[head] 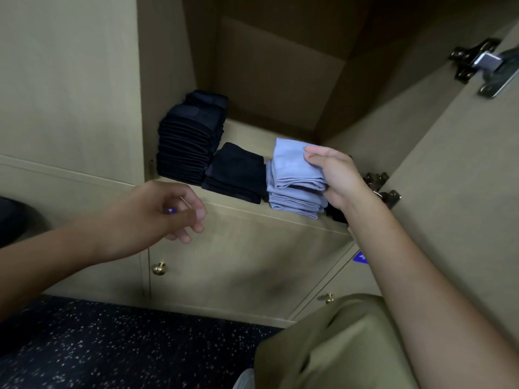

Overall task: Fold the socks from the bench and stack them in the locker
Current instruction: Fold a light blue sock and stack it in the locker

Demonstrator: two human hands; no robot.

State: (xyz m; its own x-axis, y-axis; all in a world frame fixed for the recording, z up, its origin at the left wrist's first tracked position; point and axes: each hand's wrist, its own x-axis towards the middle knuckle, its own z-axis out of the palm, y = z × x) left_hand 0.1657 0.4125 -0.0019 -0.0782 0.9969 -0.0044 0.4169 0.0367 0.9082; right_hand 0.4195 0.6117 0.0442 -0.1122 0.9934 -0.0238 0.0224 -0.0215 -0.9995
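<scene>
A: Where is the folded sock?
B: The right hand (338, 175) pinches a pale blue sock (295, 165) by its right edge, on top of the blue stack (292, 202) at the locker shelf's (247, 136) front edge. Whether the sock rests on the stack or hangs just above it is unclear.

A: And the left hand (165, 211)?
B: Loosely curled, empty, in front of the shelf edge. A small blue patch near its fingers cannot be identified.

A: What else is on the shelf?
B: A tall dark stack (185, 144) at left, a low dark stack (236, 172) beside it. Something dark right of the blue stack is mostly hidden by the right wrist. The locker's upper interior is in shadow.
</scene>
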